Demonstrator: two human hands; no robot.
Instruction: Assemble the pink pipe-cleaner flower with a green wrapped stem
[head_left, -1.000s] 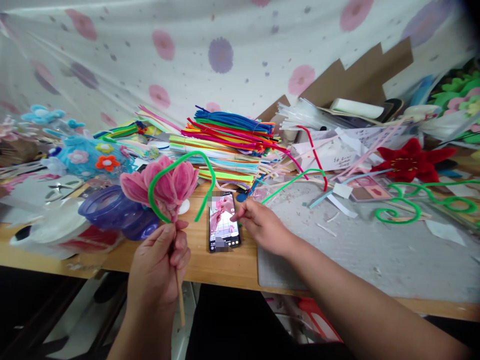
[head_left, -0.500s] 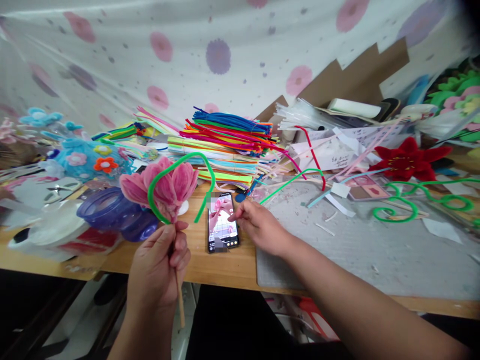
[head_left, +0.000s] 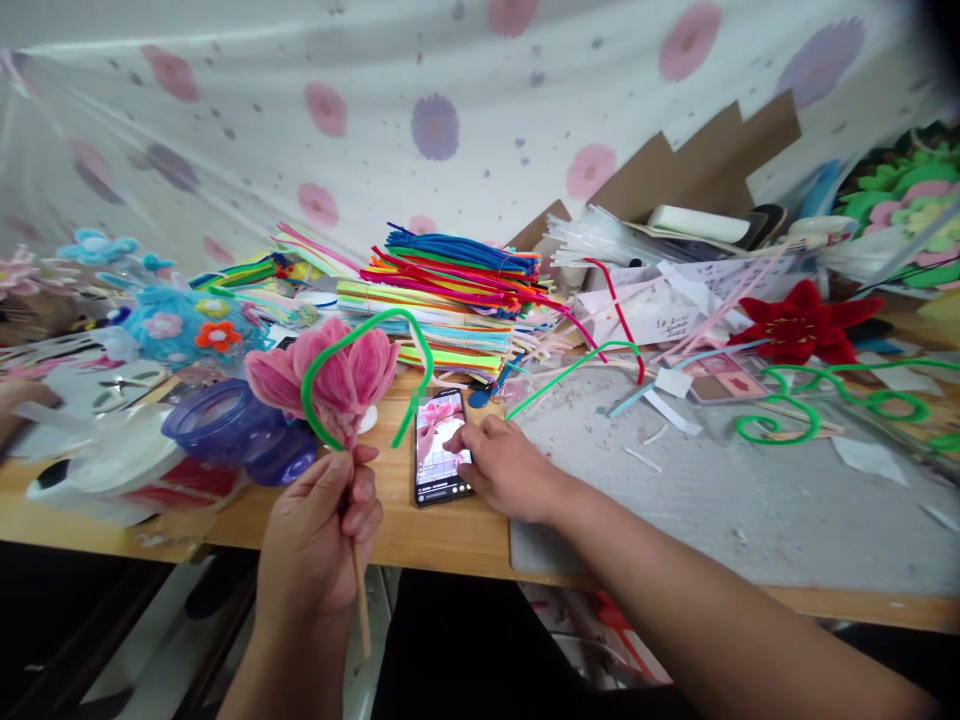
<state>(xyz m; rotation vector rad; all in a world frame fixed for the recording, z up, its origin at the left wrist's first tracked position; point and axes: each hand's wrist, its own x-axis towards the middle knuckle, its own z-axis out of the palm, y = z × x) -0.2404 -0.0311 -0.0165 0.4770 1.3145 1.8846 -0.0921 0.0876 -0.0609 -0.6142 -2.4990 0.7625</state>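
Note:
My left hand [head_left: 322, 525] is closed around the thin wooden stem [head_left: 362, 600] of a pink pipe-cleaner flower [head_left: 326, 375], held upright over the table's front edge. A bent green pipe cleaner [head_left: 367, 318] loops across the petals and hangs down on the right; its lower end by the stem is hidden by my fingers. My right hand [head_left: 510, 465] reaches over a phone [head_left: 439, 470] lying face up on the table. Its index finger is stretched out at the screen, and nothing is held. Whether the fingertip touches the glass I cannot tell. Hands and pink petals show on the screen.
Bundles of coloured pipe cleaners [head_left: 450, 285] lie behind the phone. A purple vessel [head_left: 217, 425] stands left of the flower. On the right are a grey mat [head_left: 675, 500], green curls [head_left: 787, 425] and a red flower [head_left: 806, 322]. Another person's hand [head_left: 19, 405] shows at the left edge.
My right hand has moved left over the phone, its index finger now across the screen. The left hand keeps its hold on the flower. Another person's hand has appeared at the left edge.

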